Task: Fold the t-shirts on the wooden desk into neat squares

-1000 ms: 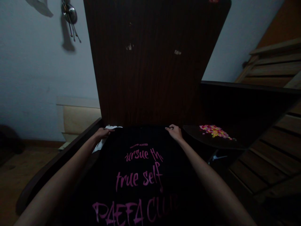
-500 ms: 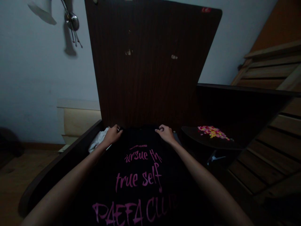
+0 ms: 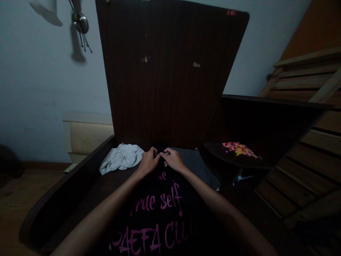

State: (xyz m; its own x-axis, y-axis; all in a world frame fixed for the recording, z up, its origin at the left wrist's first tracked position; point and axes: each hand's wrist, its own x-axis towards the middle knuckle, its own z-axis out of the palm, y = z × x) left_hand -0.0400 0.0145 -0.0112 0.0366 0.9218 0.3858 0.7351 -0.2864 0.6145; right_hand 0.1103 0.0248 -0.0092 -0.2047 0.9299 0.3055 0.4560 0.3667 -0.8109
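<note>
A black T-shirt [image 3: 160, 206] with pink lettering hangs down in front of me, its lower part spread toward the camera. My left hand [image 3: 149, 160] pinches the far end of the shirt from the left. Close beside it, my right hand [image 3: 172, 158] grips the same end from the right, so the two hands nearly touch. Cloth bunches between and just above the fingers, and the upper lines of print are folded out of sight. The dim light hides the shirt's outer edges.
A crumpled white cloth [image 3: 121, 158] lies on the dark desk [image 3: 87, 192] at left. A grey mat [image 3: 190, 161] is behind my right hand. Small colourful pieces [image 3: 238, 149] cover part of a side shelf [image 3: 215, 151]. A tall dark board [image 3: 170, 78] rises behind; wooden slats [image 3: 301, 170] stand right.
Both hands have come together from the shirt's two sides to its middle, gathering the fabric. The white cloth and grey mat are now more exposed, and the top print is hidden.
</note>
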